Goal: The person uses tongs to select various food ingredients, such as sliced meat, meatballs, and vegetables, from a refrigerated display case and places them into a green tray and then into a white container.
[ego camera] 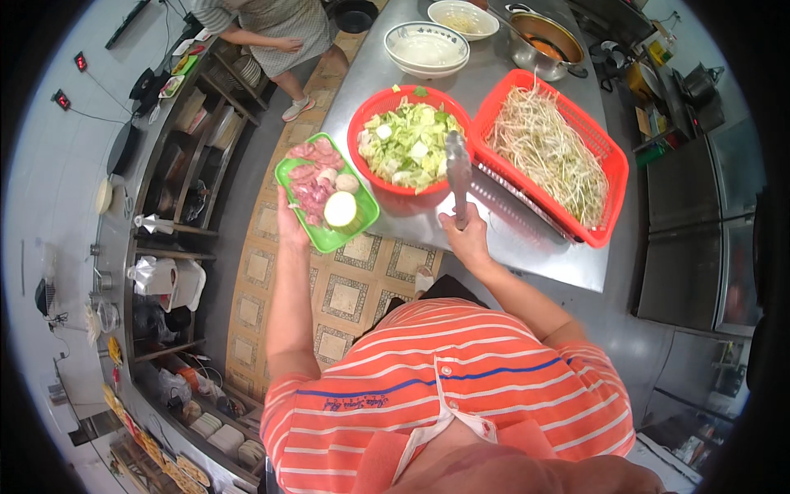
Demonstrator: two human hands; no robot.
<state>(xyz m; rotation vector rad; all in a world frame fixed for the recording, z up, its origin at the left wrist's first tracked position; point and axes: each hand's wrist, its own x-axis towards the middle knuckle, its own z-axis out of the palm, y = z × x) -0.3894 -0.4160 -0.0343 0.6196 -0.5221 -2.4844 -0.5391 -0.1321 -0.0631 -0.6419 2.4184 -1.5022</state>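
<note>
My left hand holds a green plastic tray by its left side, off the table edge. On the tray lie sliced pink meat, a pale round piece and a thick cut piece of pale vegetable. In my right hand are metal tongs, their tips over the rim of a round red basket. Chopped leafy cabbage fills that basket. To its right, a rectangular red basket holds a heap of bean sprouts. What the tong tips grip cannot be made out.
Both baskets stand on a stainless steel table. Farther back are stacked white bowls, another bowl with pale food and a metal pot. A person stands at the far left, near shelving. Patterned matting covers the floor.
</note>
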